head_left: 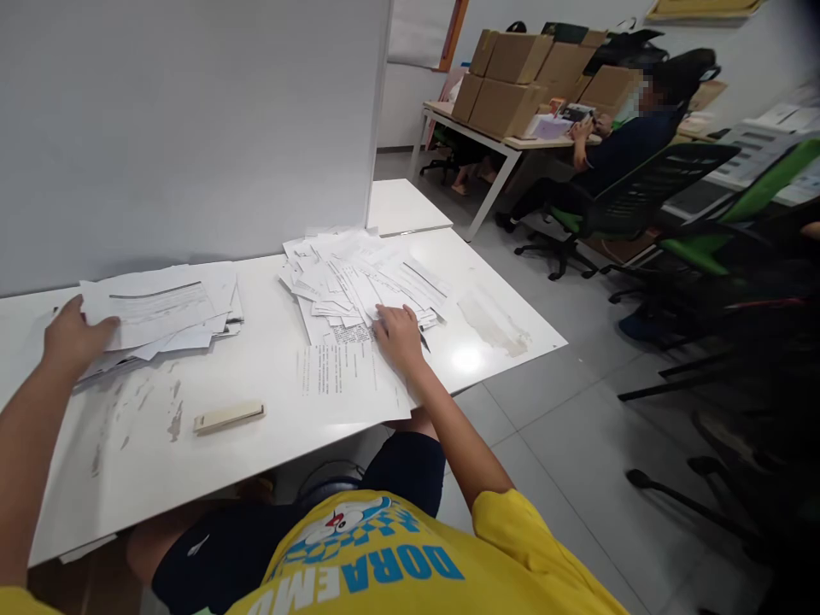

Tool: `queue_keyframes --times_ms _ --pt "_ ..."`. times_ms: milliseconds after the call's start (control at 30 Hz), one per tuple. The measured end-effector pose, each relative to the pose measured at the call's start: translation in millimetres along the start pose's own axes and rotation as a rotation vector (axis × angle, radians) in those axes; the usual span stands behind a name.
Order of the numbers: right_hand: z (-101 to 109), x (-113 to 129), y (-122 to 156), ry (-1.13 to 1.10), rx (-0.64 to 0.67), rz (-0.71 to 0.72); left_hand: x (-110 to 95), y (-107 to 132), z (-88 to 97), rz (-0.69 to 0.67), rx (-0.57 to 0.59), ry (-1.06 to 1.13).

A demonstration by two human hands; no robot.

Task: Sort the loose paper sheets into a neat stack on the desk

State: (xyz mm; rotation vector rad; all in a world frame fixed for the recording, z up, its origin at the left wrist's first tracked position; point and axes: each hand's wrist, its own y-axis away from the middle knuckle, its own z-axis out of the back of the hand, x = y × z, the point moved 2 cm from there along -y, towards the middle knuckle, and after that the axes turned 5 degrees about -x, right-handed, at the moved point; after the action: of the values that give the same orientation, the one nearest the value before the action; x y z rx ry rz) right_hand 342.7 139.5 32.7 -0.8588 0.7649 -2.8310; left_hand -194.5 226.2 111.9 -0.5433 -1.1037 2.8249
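My left hand [75, 336] grips the near edge of a stack of white printed papers [163, 309] lying at the left of the white table [256, 401], with the thumb on top of the sheets. My right hand [398, 333] rests palm down, fingers stretched, on a loose heap of folded paper slips [359, 278] at the right of the table. A single printed sheet [346, 380] lies flat in front of that heap, beside my right wrist.
A beige stapler [229, 417] lies near the table's front edge. A grey partition [192, 120] rises behind the table. To the right, a seated person [615, 145] works at a desk stacked with cardboard boxes [512, 77]; office chairs [647, 196] stand on the tiled floor.
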Motion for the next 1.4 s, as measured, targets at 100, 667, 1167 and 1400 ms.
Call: queue_keyframes --times_ms 100,667,1167,1400 --pt "1 2 -1 0.024 -0.049 0.021 -10 -6 -8.3 0.222 0.031 -0.184" --pt "72 24 158 -0.474 -0.29 -0.323 -292 233 17.2 -0.197 -0.02 0.607" --pt "74 21 155 -0.311 -0.105 -0.167 -292 224 -27.1 0.281 0.571 0.39" --pt "49 9 148 0.012 -0.116 -0.434 -272 233 -30.0 0.217 0.468 0.389"
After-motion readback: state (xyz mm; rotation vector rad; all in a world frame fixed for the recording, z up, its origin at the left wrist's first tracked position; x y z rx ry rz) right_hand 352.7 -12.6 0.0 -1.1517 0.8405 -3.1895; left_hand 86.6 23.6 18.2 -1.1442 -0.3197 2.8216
